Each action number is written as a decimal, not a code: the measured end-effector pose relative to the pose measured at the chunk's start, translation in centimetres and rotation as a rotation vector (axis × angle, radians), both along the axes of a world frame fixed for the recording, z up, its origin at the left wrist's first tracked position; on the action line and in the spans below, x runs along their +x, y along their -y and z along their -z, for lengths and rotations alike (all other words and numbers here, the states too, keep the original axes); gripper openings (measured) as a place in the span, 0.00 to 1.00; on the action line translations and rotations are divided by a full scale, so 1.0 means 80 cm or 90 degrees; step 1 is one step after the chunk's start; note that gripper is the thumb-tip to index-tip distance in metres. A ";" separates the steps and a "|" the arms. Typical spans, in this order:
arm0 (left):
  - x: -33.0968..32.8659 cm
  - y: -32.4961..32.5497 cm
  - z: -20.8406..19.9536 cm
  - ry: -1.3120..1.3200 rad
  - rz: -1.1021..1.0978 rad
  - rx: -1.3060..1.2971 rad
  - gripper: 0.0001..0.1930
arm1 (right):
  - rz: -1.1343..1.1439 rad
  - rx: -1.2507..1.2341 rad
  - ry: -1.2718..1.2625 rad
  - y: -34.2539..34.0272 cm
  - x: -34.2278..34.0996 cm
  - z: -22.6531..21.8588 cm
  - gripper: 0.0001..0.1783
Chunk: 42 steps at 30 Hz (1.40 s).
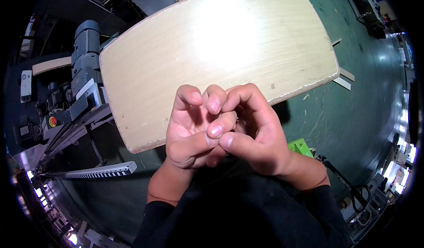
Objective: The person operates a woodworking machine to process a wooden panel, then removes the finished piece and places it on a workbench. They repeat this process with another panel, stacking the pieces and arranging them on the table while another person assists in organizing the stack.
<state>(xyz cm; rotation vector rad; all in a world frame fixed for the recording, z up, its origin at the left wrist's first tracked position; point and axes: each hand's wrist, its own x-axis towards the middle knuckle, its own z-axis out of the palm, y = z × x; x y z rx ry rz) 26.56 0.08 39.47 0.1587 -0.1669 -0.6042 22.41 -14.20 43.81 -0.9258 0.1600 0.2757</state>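
Observation:
My left hand [184, 131] and my right hand [264, 135] meet in front of my chest, above the near edge of a pale wood-toned board [154, 80]. Their fingers are curled inward, and the fingertips and thumbs crowd against one another. Both thumb tips press close together at the middle. Whatever lies between the fingers, if anything, is hidden or too small to name. The board is large, with rounded corners and a ragged pale line along its rim. Neither hand appears to touch it.
A grey motor [86, 42] stands on machinery at the left, near a red stop button [53, 121]. A striped metal bar [104, 170] juts out below it. Wood strips [342, 82] show beyond the board's right edge. Bright green equipment [301, 147] is beside my right forearm, above green floor [335, 128].

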 end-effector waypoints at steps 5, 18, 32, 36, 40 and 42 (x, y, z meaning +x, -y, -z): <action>0.006 0.017 -0.003 -0.006 -0.004 0.008 0.29 | 0.021 0.002 0.013 0.013 0.008 -0.004 0.22; 0.010 0.039 -0.004 -0.026 -0.021 -0.025 0.31 | -0.011 -0.048 -0.003 0.036 0.022 -0.018 0.20; -0.004 0.044 -0.023 -0.129 0.003 -0.109 0.25 | 0.009 -0.021 0.031 0.035 0.018 -0.034 0.18; -0.009 0.045 -0.024 -0.117 -0.011 -0.101 0.24 | 0.015 -0.011 0.068 0.032 0.016 -0.031 0.17; -0.012 0.046 -0.026 -0.123 -0.013 -0.100 0.23 | 0.018 -0.036 0.110 0.032 0.015 -0.025 0.17; -0.012 0.047 -0.028 -0.131 -0.009 -0.102 0.23 | 0.015 -0.040 0.121 0.033 0.015 -0.023 0.17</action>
